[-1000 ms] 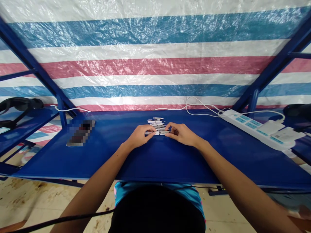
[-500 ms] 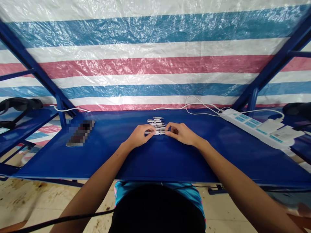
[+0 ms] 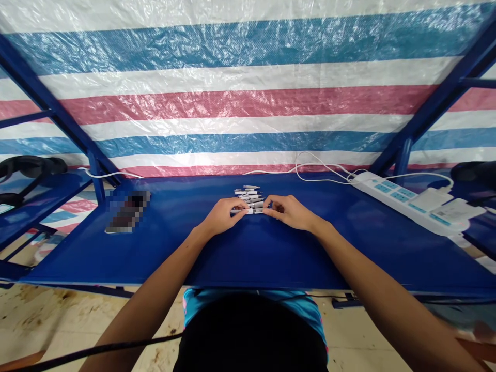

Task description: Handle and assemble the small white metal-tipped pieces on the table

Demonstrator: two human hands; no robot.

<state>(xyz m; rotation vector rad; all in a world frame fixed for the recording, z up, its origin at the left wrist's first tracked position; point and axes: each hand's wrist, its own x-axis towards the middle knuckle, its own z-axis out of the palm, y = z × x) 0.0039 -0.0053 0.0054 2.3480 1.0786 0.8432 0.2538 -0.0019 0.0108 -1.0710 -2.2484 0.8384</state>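
Observation:
Between my hands, nearest to me, lies a slim white and grey pen (image 3: 255, 211), set crosswise on the blue table (image 3: 267, 253). The fingers of my left hand (image 3: 225, 214) pinch its left end. At its right end the thumb and fingertips of my right hand (image 3: 289, 211) close in the same way. Just beyond it, several similar pens (image 3: 251, 195) lie roughly parallel in a loose column leading away from me. Fingertips cover both ends of the nearest pen.
A phone-like object (image 3: 129, 213), blurred out, lies at the left. On the right sits a white power strip (image 3: 411, 203) with adapters plugged in. White cables (image 3: 325, 170) run along the back edge, before a striped plastic sheet (image 3: 248, 103). Blue metal posts (image 3: 402, 160) flank the table.
Almost nothing differs. Both hands keep their grip on the nearest pen, and the view has shifted very slightly.

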